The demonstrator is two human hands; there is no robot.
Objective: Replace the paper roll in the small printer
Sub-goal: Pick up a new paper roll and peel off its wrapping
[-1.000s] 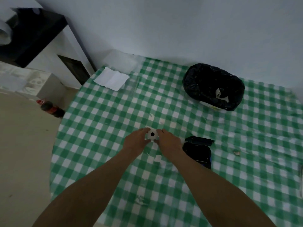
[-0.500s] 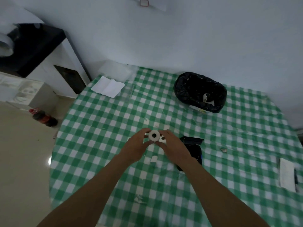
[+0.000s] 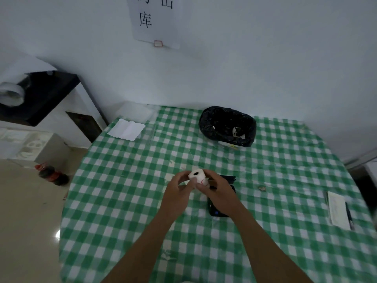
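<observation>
A small white paper roll (image 3: pixel 197 175) with a dark core hole is held above the table between both hands. My left hand (image 3: pixel 177 193) grips it from the left and my right hand (image 3: pixel 219 192) from the right, fingertips on its sides. The small black printer (image 3: pixel 216 209) lies on the green checked tablecloth just under and right of my right hand, its lid (image 3: pixel 228 178) open toward the far side. My right hand and forearm hide much of the printer.
A bin lined with a black bag (image 3: pixel 228 126) stands at the back. A folded white paper (image 3: pixel 126 129) lies at the far left, a notepad with a pen (image 3: pixel 338 210) at the right edge. The round table's edge (image 3: pixel 67 193) drops to the floor, where a dark bottle (image 3: pixel 53 175) lies.
Both hands have lifted the roll slightly off the table and turned it. The view has tilted up, showing more wall and the notepad at the right.
</observation>
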